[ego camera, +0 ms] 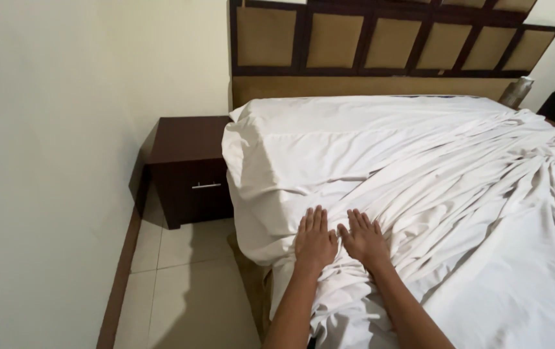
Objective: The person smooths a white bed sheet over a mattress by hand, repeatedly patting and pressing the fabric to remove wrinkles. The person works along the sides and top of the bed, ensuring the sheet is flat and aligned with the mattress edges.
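A wrinkled white sheet (419, 168) covers the bed, with folds running toward the right side. My left hand (315, 240) lies flat on the sheet near the bed's left edge, fingers spread. My right hand (363, 238) rests flat beside it, thumbs almost touching. Both palms press down on the fabric and hold nothing.
A dark brown nightstand (190, 168) stands at the bed's left, against a cream wall (51, 161). A padded tan headboard (381, 45) with a dark frame rises behind the bed. A silvery bottle (517, 92) stands at the far right. Pale floor tiles (187, 291) run alongside the bed.
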